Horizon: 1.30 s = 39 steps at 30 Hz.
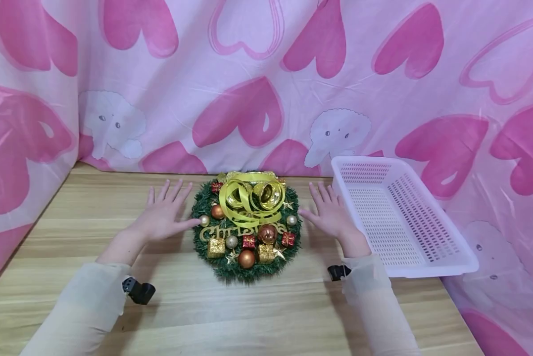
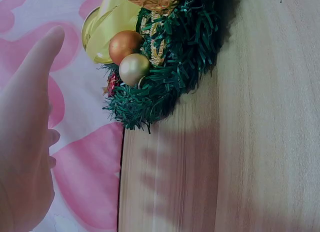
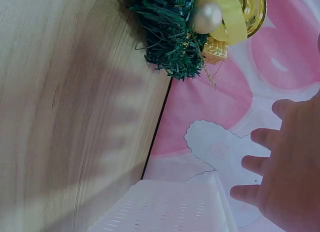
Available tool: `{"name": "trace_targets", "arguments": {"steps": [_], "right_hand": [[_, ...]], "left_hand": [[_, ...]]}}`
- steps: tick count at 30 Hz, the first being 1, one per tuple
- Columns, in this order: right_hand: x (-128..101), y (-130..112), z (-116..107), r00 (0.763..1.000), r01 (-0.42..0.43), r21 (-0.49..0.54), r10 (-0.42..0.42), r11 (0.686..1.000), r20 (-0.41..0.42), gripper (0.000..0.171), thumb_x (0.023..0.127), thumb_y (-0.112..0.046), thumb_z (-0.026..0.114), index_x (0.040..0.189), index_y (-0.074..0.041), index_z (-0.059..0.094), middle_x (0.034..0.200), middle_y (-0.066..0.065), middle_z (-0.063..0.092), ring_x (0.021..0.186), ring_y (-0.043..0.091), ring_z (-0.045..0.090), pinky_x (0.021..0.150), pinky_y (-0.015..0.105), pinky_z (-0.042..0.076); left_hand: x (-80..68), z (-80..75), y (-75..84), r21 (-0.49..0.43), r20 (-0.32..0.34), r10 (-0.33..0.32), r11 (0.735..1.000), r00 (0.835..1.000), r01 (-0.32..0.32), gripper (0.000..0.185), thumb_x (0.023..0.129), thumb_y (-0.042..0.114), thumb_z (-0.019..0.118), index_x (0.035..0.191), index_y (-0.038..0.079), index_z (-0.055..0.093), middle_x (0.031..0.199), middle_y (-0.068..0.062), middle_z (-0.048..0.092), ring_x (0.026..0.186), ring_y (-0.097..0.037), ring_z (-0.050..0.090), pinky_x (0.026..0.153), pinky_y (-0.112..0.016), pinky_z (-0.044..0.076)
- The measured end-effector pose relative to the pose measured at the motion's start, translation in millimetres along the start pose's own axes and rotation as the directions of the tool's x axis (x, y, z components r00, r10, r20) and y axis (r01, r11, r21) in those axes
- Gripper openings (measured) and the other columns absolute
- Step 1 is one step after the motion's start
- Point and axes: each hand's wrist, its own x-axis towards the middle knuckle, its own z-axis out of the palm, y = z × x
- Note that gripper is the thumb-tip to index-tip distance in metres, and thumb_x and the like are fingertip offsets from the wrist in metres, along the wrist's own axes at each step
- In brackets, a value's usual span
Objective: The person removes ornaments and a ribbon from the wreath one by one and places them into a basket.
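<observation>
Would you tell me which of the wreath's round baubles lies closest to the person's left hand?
The small pale gold bauble at the wreath's left edge, just off the left hand's thumb tip; the orange ones sit further in.

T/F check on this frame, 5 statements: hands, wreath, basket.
1. Both hands are open with fingers spread. True: the left hand and right hand hold nothing.
2. The wreath lies inside the basket. False: it lies on the wooden table, left of the white basket.
3. The wreath sits between the two hands. True.
4. The basket holds ornaments. False: nothing shows inside it.
5. The wreath's ribbon is red. False: the ribbon is yellow-gold.
</observation>
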Motion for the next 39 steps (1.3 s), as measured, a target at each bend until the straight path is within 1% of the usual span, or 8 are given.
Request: {"name": "trace_targets", "arguments": {"steps": [9, 14, 20, 26, 30, 34, 37, 39], "right_hand": [[2, 1, 0, 0.999, 0.016, 0.003, -0.016, 1.0, -0.039, 0.08, 0.094, -0.058, 0.035, 0.151, -0.012, 0.004, 0.156, 0.017, 0.007, 0.142, 0.041, 0.009, 0.116, 0.054, 0.006], [3, 2, 1, 0.999, 0.002, 0.057, 0.001, 0.998, -0.046, 0.083, 0.091, -0.066, 0.027, 0.151, -0.012, 0.007, 0.155, 0.017, 0.016, 0.14, 0.041, 0.018, 0.114, 0.055, 0.012], [5, 5, 6, 0.999, -0.044, 0.16, 0.046, 0.986, -0.011, 0.079, 0.094, -0.062, 0.026, 0.151, -0.01, 0.01, 0.155, 0.02, 0.014, 0.139, 0.046, 0.017, 0.111, 0.062, 0.014], [10, 10, 15, 0.992, -0.121, 0.346, 0.121, 0.931, 0.021, 0.078, 0.095, -0.06, 0.026, 0.148, -0.004, 0.019, 0.152, 0.024, 0.021, 0.138, 0.045, 0.022, 0.111, 0.059, 0.019], [11, 12, 16, 0.987, -0.158, 0.415, 0.152, 0.896, 0.046, 0.084, 0.093, -0.065, 0.023, 0.145, 0.001, 0.026, 0.148, 0.024, 0.029, 0.135, 0.042, 0.028, 0.111, 0.055, 0.022], [11, 13, 16, 0.979, -0.202, 0.469, 0.187, 0.86, 0.078, 0.085, 0.091, -0.067, 0.022, 0.144, -0.001, 0.03, 0.145, 0.023, 0.036, 0.131, 0.041, 0.036, 0.109, 0.054, 0.027], [12, 14, 19, 0.969, -0.246, 0.538, 0.223, 0.806, 0.109, 0.08, 0.091, -0.065, 0.03, 0.143, -0.003, 0.032, 0.139, 0.023, 0.044, 0.12, 0.04, 0.048, 0.1, 0.051, 0.041], [14, 15, 23, 0.962, -0.269, 0.599, 0.236, 0.754, 0.135, 0.075, 0.093, -0.058, 0.039, 0.143, -0.003, 0.032, 0.134, 0.025, 0.047, 0.113, 0.039, 0.054, 0.091, 0.047, 0.049]], "left_hand": [[1.6, 0.7, 0.0, -0.004, -0.012, 0.007, 1.0, 1.0, -0.008, 0.091, 0.088, 0.057, 0.05, 0.151, 0.012, 0.002, 0.157, -0.017, -0.001, 0.14, -0.048, -0.005, 0.106, -0.067, -0.01], [3.6, 0.6, 0.6, -0.012, -0.037, 0.024, 1.0, 0.999, -0.024, 0.094, 0.086, 0.056, 0.054, 0.151, 0.012, 0.002, 0.157, -0.018, 0.005, 0.14, -0.047, 0.0, 0.107, -0.068, -0.005], [5.2, 0.2, 0.1, -0.066, -0.088, 0.052, 0.996, 0.995, -0.058, 0.101, 0.078, 0.052, 0.066, 0.151, 0.009, 0.01, 0.154, -0.02, 0.015, 0.138, -0.047, 0.012, 0.109, -0.067, 0.006], [7.3, 0.4, 0.7, -0.229, -0.109, 0.048, 0.971, 0.993, -0.072, 0.105, 0.07, 0.043, 0.078, 0.149, 0.009, 0.018, 0.15, -0.021, 0.024, 0.132, -0.045, 0.028, 0.103, -0.065, 0.027], [9.9, 2.1, 1.5, -0.345, -0.107, 0.021, 0.937, 0.994, -0.057, 0.101, 0.071, 0.038, 0.079, 0.148, 0.01, 0.021, 0.144, -0.021, 0.034, 0.121, -0.041, 0.043, 0.096, -0.059, 0.041], [12.7, 4.2, 1.4, -0.441, -0.105, -0.002, 0.896, 0.995, -0.045, 0.096, 0.071, 0.033, 0.08, 0.146, 0.009, 0.025, 0.134, -0.021, 0.043, 0.112, -0.038, 0.05, 0.09, -0.051, 0.048], [14.1, 4.9, 1.6, -0.507, -0.092, -0.014, 0.861, 0.996, -0.035, 0.093, 0.071, 0.027, 0.081, 0.145, 0.008, 0.027, 0.13, -0.022, 0.046, 0.109, -0.038, 0.052, 0.089, -0.047, 0.05], [14.7, 5.8, 1.3, -0.55, -0.084, -0.022, 0.835, 0.996, -0.028, 0.091, 0.071, 0.023, 0.081, 0.144, 0.009, 0.029, 0.128, -0.021, 0.047, 0.108, -0.037, 0.053, 0.089, -0.046, 0.05]]}}
